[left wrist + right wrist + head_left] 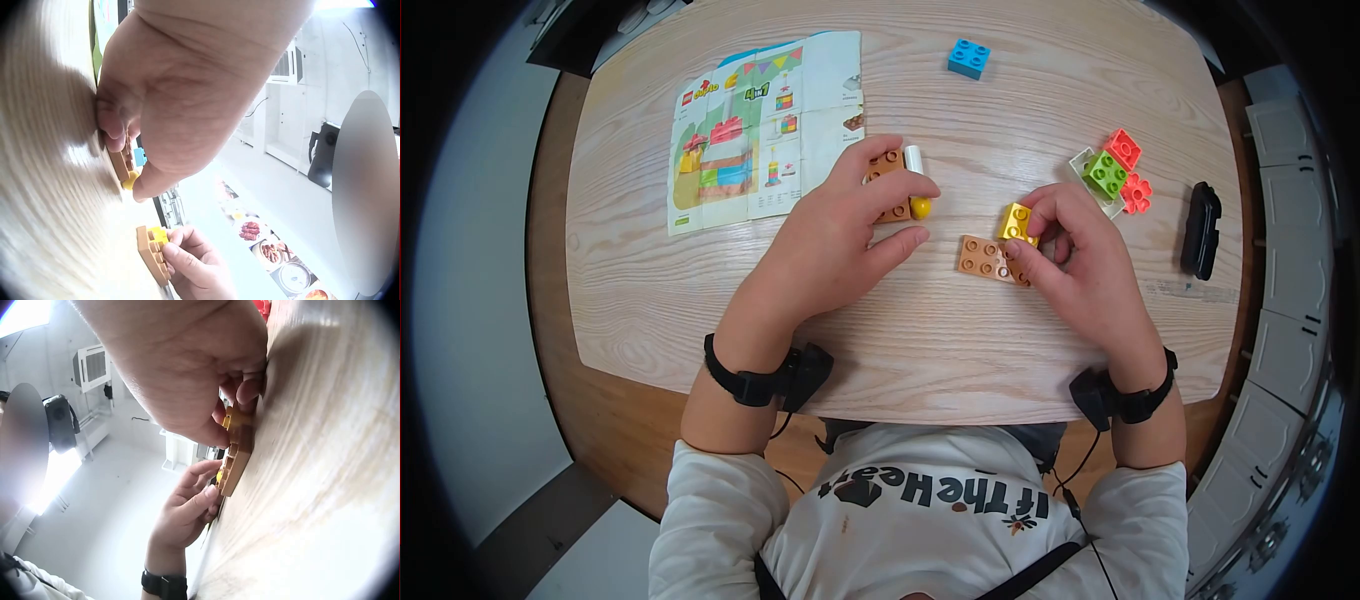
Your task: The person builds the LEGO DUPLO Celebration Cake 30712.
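In the head view my left hand is over a brown brick, its fingers spread and loosely bent, the thumb apart. A yellow ball-shaped piece and a white cylinder lie beside that brick. My right hand pinches a yellow brick at the far edge of a light brown studded brick, whose right end is partly under the fingers. In the left wrist view the yellow brick sits against the light brown brick; whether it is pressed onto the studs I cannot tell.
An instruction sheet lies at the left. A blue brick is at the back. Towards the right are a green brick on a whitish piece, a coral brick, a coral flower piece and a black case.
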Action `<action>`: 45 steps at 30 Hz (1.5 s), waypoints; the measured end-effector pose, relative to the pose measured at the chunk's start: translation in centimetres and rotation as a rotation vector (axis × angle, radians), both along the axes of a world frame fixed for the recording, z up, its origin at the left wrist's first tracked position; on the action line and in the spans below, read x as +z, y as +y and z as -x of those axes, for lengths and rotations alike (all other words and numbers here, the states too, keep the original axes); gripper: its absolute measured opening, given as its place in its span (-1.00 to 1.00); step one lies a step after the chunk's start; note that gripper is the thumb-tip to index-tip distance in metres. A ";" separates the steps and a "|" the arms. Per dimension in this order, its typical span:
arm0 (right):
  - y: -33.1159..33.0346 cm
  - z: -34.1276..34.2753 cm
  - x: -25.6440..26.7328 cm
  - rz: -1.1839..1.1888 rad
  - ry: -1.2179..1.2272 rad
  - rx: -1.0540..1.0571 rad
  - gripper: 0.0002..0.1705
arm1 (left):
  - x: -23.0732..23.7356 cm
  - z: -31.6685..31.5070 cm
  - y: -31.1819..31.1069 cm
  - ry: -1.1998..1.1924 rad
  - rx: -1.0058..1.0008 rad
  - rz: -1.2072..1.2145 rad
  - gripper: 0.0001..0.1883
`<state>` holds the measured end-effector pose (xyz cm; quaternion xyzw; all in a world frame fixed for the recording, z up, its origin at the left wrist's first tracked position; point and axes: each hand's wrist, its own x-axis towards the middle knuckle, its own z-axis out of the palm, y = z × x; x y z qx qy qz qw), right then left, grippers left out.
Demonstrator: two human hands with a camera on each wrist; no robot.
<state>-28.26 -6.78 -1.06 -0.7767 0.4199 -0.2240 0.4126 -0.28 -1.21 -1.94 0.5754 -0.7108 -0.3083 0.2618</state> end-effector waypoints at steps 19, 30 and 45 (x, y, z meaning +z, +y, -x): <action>-0.1 0.1 0.1 -0.032 0.003 0.006 -0.73 | 0.2 0.0 0.1 -0.063 -0.035 0.025 -0.42; -0.1 0.2 0.0 -0.048 0.002 0.008 -0.76 | 0.3 0.0 0.1 -0.072 -0.064 0.002 -0.43; -0.1 0.3 -0.2 -0.027 -0.025 0.034 -0.77 | 0.1 -0.1 0.2 -0.061 -0.047 0.006 -0.58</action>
